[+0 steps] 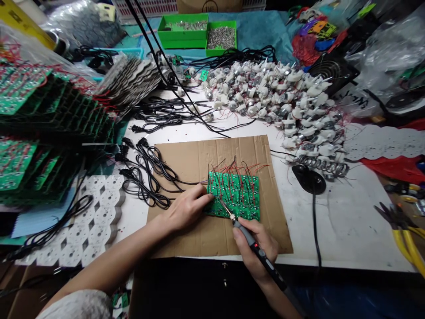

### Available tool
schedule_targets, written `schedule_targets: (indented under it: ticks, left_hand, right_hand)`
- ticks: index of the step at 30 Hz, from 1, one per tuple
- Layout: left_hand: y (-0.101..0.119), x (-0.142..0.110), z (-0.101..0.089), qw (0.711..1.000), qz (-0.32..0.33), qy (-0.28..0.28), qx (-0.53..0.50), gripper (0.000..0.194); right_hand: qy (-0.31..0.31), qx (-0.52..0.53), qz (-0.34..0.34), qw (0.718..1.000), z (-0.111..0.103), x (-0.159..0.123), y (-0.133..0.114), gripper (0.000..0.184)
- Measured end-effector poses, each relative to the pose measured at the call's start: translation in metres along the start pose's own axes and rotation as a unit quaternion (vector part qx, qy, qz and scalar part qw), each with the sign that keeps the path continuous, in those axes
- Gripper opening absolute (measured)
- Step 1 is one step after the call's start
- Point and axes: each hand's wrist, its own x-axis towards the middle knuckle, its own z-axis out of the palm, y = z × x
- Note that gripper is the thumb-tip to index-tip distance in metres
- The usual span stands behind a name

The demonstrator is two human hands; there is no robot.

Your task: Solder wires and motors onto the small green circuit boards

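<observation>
A green circuit board panel [234, 195], with red and black wires rising from it, lies on a brown cardboard sheet [179, 159]. My left hand [189, 204] is closed at the panel's left edge, its fingers pinched on the end of a black power cable that runs in from the left; the exact grip is partly hidden. Another black cable reaches the panel just above that hand. In my right hand [255, 243] is a soldering iron [262, 257] with a lit red indicator. Its tip touches or hovers close over the panel, near my left fingertips.
Coiled power cables [152, 173] lie left of the cardboard. Stacked green boards [40, 119] stand at far left. White motor units [265, 93] are heaped at the back right, near a soldering iron stand [308, 179]. Yellow-handled pliers [403, 235] rest at right; green bins [182, 37] stand behind.
</observation>
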Motion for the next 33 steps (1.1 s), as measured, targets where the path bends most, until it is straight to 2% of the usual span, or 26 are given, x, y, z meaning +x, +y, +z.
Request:
schedule_targets:
  ticks: [2,4,7,9,18,33]
  left_hand:
    - [0.002,0.0,-0.001,1.0,-0.015,-0.011,-0.015,0.024]
    - [0.005,0.001,-0.003,0.995,-0.075,-0.045,-0.05,0.024]
    - [0.013,0.007,-0.007,0.971,-0.187,-0.093,-0.114,0.028]
    - [0.017,0.01,-0.008,0.961,-0.215,-0.096,-0.142,0.031]
    - [0.013,0.007,-0.003,0.972,-0.173,-0.072,-0.138,0.027]
    - [0.012,0.011,-0.006,0.965,-0.189,-0.087,-0.159,0.031]
  right_hand:
    - [-0.001,0.003,-0.003,1.0,0.0,-0.001,0.001,0.013]
    - [-0.001,0.004,-0.004,1.0,0.001,-0.001,0.001,0.014]
    - [-0.004,0.001,-0.004,1.0,0.002,-0.001,0.002,0.015]
    - [-0.005,-0.001,-0.007,1.0,0.002,-0.001,0.002,0.014]
    - [-0.015,0.005,-0.038,0.999,0.006,0.003,0.002,0.017]
    - [-0.021,-0.029,-0.05,0.998,0.008,0.001,0.001,0.015]
